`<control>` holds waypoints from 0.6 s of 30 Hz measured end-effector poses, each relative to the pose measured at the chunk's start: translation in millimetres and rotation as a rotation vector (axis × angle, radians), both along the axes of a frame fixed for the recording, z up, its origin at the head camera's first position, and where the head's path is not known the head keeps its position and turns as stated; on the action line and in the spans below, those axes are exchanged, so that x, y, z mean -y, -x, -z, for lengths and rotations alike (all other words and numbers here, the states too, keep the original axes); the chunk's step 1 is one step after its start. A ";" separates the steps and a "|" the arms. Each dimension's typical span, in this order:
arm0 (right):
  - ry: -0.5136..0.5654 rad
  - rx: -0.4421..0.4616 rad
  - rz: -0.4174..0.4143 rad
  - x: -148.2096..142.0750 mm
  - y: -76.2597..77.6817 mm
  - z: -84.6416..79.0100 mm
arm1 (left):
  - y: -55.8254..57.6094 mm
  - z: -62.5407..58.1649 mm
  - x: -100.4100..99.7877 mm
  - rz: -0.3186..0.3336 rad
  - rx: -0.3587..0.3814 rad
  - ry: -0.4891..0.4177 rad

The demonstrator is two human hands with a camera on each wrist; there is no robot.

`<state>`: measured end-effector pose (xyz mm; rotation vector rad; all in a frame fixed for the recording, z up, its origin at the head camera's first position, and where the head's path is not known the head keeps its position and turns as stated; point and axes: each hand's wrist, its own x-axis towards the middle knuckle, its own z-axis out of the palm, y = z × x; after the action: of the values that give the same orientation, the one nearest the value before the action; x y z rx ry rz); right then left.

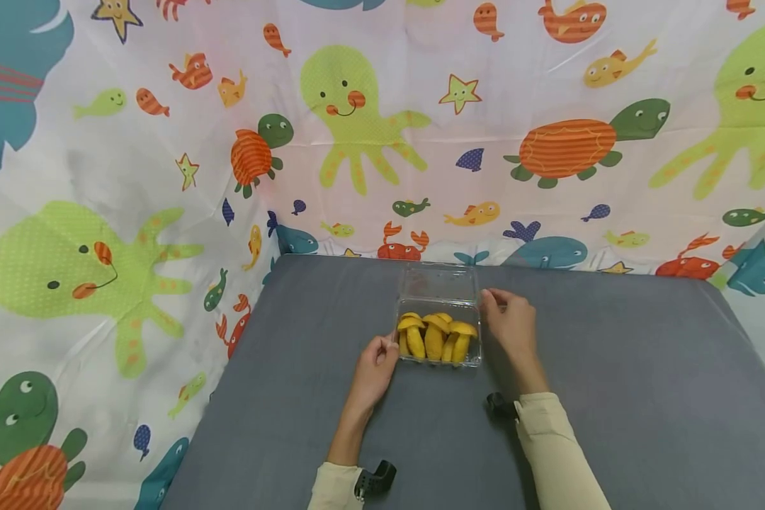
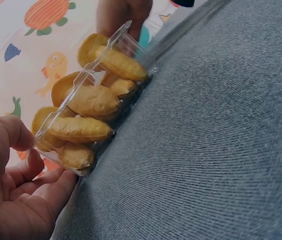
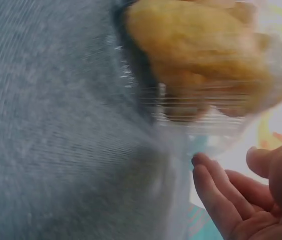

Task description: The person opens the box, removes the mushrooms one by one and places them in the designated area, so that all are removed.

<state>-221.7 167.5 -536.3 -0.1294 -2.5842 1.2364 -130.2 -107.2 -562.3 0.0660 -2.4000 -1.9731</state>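
Nearest stuff first: two cream fabric sleeves (image 1: 334, 485) come in from about 7 and 5 o'clock, each with a black curved gadget (image 1: 376, 480) by the wrist. Next up, the left hand (image 1: 372, 368) is at the box's 8 o'clock, fingers pinched on the wall near the front corner.

The clear plastic hinged box (image 1: 480, 350) sits on the grey cloth-covered worktop (image 1: 612, 354), with chunky yellow mushroom shapes (image 1: 433, 343) inside. Caps point roughly to 12, stems to 6, so their long axes run 12–6. The hinge runs 9–3, and the see-through lid (image 1: 438, 283) is up towards 12; can't tell its exact angle.

The right hand (image 1: 510, 322) is at 2–3 o'clock, fingers apart, tips by the hinge. Wrist view's blurry, so can't tell if they're touching.

My read: this step is steadying the open box. Next move probably calls for a light grip, since thin plastic likely flexes.

Behind it all, a white sea-animal print curtain (image 1: 389, 227) at 12.
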 end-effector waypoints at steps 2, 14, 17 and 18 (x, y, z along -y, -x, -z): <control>0.009 -0.024 -0.002 -1.5 -6.1 -7.0 | -0.7 0.3 -1.2 -0.001 0.002 0.001; -0.249 -0.196 -0.392 -14.3 -54.9 -38.2 | -0.8 -1.0 -4.6 -0.035 0.003 0.036; -0.279 -0.203 -0.462 -13.2 -62.6 -36.1 | -1.1 -1.4 -3.6 -0.038 0.006 0.041; -0.280 -0.205 -0.481 -11.7 -64.6 -34.3 | -1.6 -1.3 -3.1 -0.041 0.013 0.037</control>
<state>-157.1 179.2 -501.9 0.6715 -2.6490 0.9382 -128.6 -104.1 -561.0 0.1262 -2.4217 -1.9157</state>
